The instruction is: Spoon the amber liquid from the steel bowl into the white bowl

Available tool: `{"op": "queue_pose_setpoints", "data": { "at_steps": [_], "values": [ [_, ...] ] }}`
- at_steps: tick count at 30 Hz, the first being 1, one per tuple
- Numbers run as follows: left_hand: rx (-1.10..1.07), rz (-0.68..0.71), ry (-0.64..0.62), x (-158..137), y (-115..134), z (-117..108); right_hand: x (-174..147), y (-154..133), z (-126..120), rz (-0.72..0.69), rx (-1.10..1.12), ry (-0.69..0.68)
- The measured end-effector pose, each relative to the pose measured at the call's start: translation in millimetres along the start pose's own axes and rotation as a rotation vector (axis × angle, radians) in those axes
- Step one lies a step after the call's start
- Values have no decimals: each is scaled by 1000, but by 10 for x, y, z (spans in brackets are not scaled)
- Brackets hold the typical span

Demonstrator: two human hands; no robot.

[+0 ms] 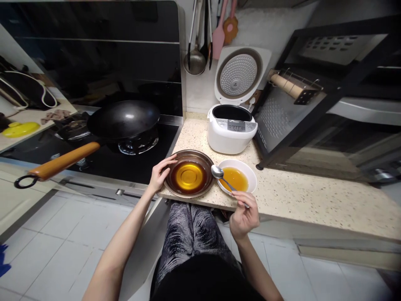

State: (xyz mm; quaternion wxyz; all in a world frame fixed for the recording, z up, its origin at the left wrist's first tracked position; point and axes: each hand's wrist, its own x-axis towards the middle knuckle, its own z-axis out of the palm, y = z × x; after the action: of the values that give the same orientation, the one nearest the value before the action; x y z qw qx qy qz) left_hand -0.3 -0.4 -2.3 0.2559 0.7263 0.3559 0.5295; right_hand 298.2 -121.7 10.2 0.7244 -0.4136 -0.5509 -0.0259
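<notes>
My right hand (244,212) pinches the handle of a metal spoon (229,185). The spoon's bowl end is over the gap between two dishes, near the left rim of a white bowl (252,180) that contains cloudy yellow-orange liquid. To the left of it, a wide, shallow metal bowl (203,157) contains clear amber-brown liquid. My left hand (160,173) grips the left rim of this metal bowl, fingers curled at its edge. Both dishes rest on the speckled counter (294,184), the metal one close to the front edge.
A white rice cooker (232,140) stands behind the bowls with its lid up. At left, a black wok (125,121) sits on the stove, its wooden handle (65,161) projecting forward. A black rack (275,138) borders the right; utensils (196,62) hang behind.
</notes>
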Motion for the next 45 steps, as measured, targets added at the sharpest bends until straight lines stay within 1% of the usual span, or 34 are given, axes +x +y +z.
{"op": "queue_pose_setpoints", "data": {
  "at_steps": [7, 12, 19, 22, 30, 40, 45],
  "values": [
    [-1, 2, -2, 1, -7, -1, -211, -46, 210, 149, 115, -183],
    [-8, 4, 3, -5, -27, 2, -272, -26, 329, 214, 145, -248],
    [-9, 2, -12, -3, -21, 1, -335, 35, 386, 289, 168, -274],
    [-8, 8, -8, -5, -27, 0, -340, 38, 394, 301, 171, -285],
    [-7, 23, -1, -6, -30, -2, -324, 24, 433, 294, 179, -290],
    [-11, 24, -3, -6, -31, 3, -497, 82, 453, 237, 155, -232],
    [-5, 25, -2, -6, -29, 0, -509, 92, 461, 243, 160, -226]
  ]
}}
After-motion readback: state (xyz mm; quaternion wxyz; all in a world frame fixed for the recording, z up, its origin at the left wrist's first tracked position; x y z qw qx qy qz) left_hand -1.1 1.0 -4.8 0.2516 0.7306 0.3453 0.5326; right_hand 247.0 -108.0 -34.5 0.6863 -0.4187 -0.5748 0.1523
